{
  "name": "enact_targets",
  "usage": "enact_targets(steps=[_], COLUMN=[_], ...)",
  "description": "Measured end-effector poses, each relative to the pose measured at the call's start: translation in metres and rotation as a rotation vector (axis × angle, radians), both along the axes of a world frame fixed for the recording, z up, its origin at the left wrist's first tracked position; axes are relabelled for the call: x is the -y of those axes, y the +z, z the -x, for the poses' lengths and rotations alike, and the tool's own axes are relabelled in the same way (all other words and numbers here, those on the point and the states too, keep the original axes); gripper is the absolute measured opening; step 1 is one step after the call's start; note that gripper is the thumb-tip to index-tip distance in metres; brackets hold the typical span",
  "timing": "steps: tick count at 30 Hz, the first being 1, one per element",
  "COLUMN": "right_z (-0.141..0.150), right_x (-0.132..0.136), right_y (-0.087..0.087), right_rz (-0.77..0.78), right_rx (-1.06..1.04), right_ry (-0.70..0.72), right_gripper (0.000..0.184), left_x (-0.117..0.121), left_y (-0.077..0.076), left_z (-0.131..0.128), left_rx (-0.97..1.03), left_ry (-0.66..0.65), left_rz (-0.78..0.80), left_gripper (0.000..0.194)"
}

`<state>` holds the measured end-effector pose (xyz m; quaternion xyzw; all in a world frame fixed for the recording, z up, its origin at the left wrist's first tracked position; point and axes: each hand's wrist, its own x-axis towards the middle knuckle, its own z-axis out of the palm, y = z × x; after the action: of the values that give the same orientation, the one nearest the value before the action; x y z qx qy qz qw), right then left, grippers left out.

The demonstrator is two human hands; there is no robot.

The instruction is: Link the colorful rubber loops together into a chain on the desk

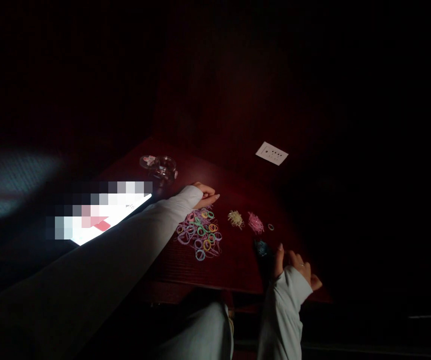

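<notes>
One lit screen point(115, 212) lies at our left, its upper part pixelated and its near edge running beside the left sleeve point(140, 227); its long axis slants from near left to far right. Beyond it, a clear jar point(165, 169) and a roundish lid-like piece point(147, 161) sit close together on the bench point(215, 272), dim and hard to make out.

Our left hand point(204, 195) is at the far edge of the mixed pile of bands point(200, 232), fingers close together and directed right. We cannot tell whether a band is between them. Sleeve and hand cover part of the pile's far left margin. The pile is roughly round, with no clear long axis; its loops face several ways.

Next rightward, a pale yellow cluster point(235, 219), strands splayed, no single direction readable. Then a pink cluster point(256, 223), long axis from far left to near right. A dark bluish cluster point(262, 248) lies nearer us, partly in shadow, outline uncertain. One small loop point(271, 227) lies apart, right of the pink.

Our right hand point(297, 265) is beside the bluish cluster, thumb well parted from loosely bent fingers. A pale socket plate point(272, 153) shows farther off; darkness hides the surroundings.
</notes>
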<state>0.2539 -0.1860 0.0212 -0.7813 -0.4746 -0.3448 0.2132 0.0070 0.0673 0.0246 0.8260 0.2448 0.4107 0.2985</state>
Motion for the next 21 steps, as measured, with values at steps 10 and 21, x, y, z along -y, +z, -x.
enact_targets(steps=[10,21], right_z=[0.074,0.076], right_x=[-0.13,-0.167], right_y=[0.034,0.014], right_rz=[0.145,0.394], right_rx=[-0.122,-0.593], right_ry=[0.617,0.964], right_gripper=[0.036,0.022], left_x=[-0.012,-0.007], left_y=[-0.005,-0.009], left_z=[-0.005,-0.01], left_rx=[0.067,0.05], left_ry=[0.164,0.163], left_rz=[0.065,0.089], left_gripper=[0.05,0.055])
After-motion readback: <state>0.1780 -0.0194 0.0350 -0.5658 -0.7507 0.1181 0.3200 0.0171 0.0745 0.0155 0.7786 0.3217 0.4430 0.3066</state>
